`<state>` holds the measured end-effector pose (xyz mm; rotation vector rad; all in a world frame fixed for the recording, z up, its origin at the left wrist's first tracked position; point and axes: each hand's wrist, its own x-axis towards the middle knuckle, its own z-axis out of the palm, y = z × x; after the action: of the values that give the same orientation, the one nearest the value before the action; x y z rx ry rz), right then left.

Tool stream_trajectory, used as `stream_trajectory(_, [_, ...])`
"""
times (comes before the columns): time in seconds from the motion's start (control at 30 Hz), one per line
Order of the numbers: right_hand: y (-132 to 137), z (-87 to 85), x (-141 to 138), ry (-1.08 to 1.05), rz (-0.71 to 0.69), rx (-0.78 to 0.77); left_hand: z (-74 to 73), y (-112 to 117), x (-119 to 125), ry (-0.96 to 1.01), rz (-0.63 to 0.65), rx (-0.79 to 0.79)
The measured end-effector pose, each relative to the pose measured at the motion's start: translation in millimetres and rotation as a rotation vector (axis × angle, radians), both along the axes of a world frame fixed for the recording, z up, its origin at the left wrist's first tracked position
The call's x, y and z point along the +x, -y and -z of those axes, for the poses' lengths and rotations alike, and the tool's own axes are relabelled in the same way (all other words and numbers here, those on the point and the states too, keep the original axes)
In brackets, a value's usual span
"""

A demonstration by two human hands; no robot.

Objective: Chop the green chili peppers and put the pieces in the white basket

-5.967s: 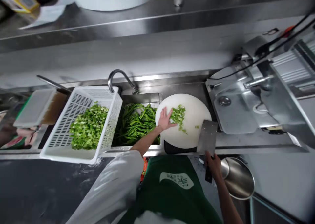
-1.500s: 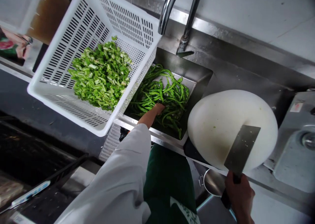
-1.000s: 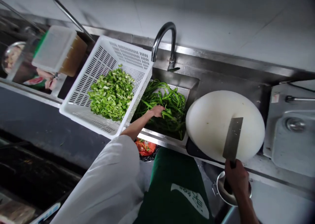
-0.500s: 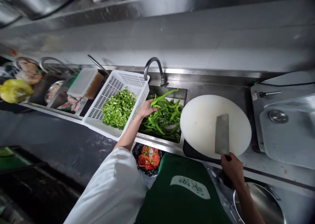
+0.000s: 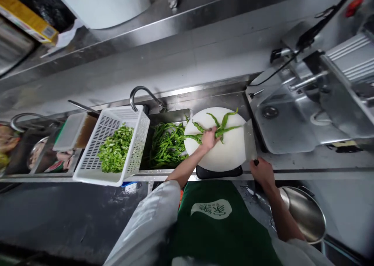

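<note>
Over the round white cutting board, my left hand is closed around several long green peppers that fan out on both sides of it. My right hand grips the handle of a cleaver. Its broad blade stands over the board's right edge, apart from the peppers. Left of the board, more green peppers fill a sink basin. Beyond that basin, chopped green peppers lie heaped in a white perforated basket.
A curved faucet rises behind the pepper basin. To the right stands a metal slicing machine with a tray. Below the counter on the right is a steel pot. A lidded container sits left of the basket; a shelf runs above.
My left hand has moved from the sink basin rightward onto the cutting board, bringing several peppers. The cleaver has shifted to the board's right edge. The view has swung right.
</note>
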<state>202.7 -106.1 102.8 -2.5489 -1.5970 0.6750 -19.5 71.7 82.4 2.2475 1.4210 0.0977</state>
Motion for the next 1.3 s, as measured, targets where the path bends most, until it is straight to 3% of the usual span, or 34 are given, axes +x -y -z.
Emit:
stream_trajectory(0.07, [5,1.0,0,0.008,0.016,-0.032,11.6,3,23,-0.101,-0.003,-0.041])
stream_trajectory(0.13, [12,2.5,-2,-0.001,0.032,-0.058,13.9,2,24,-0.16,-0.001,-0.08])
stream_trajectory(0.3, [23,7.1,-8,-0.037,0.064,-0.082,5.5,-11,-17,-0.193,0.107,-0.14])
stream_trajectory(0.4, [24,10.2,-10,-0.038,0.091,-0.076,6.0,-16,-36,-0.076,0.094,-0.145])
stream_trajectory(0.53, [23,12.0,-13,-0.04,0.11,-0.056,8.1,-16,-40,0.198,0.035,-0.118])
stream_trajectory(0.67, [21,11.3,-16,-0.055,0.123,-0.078,-5.8,-22,-40,0.409,-0.098,-0.006])
stream_trajectory(0.77, [21,11.9,-16,-0.056,0.146,-0.09,-27.3,-28,-50,0.65,-0.305,0.052])
stream_trajectory(0.9, [23,15.5,-17,-0.073,0.168,-0.07,-44.0,-9,-65,0.917,-0.646,-0.173])
stream_trajectory(0.97, [23,17.6,-17,-0.088,0.186,-0.062,-38.2,12,-63,0.948,-0.748,-0.386])
stream_trajectory(1.07, [23,19.5,-18,-0.092,0.202,-0.056,-16.9,38,-48,0.855,-0.829,-0.631])
stream_trajectory(1.2, [23,19.9,-17,-0.09,0.191,-0.053,3.5,38,-29,0.788,-0.906,-0.637])
stream_trajectory(1.3, [24,19.5,-15,-0.087,0.198,-0.064,1.6,29,-25,0.768,-0.91,-0.608])
